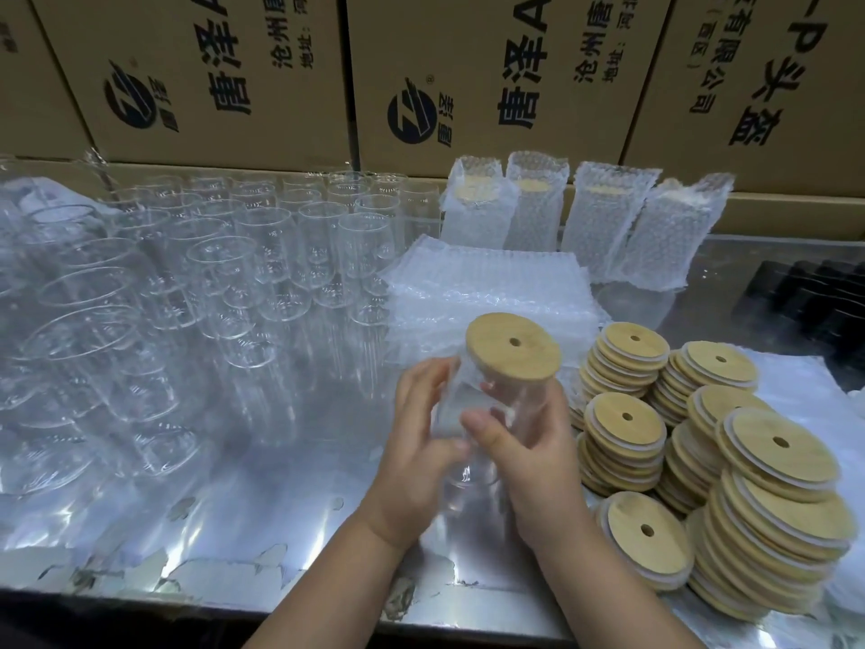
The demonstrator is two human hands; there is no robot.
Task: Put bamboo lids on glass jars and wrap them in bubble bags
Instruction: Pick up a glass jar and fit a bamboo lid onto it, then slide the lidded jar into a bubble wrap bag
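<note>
Jar [461, 407], lid [513, 351] on, is gripped by left hand [416, 447] and right hand [533, 466], fingers curled round it; slippery glass could drop and break.

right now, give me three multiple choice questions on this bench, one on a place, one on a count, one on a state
1. Where are the spare lids stacked, relative to the held jar?
A) to its left
B) to its right
C) on the floor

2. How many wrapped jars stand at the back?
A) two
B) six
C) four

3. The held jar is:
A) lidded, not bagged
B) without a lid
C) already bagged

Answers:
1 B, the piles sit to the right of the jar.
2 C, four bagged jars stand in a row.
3 A, its lid is on, and the left hand and right hand grip bare glass.
</note>
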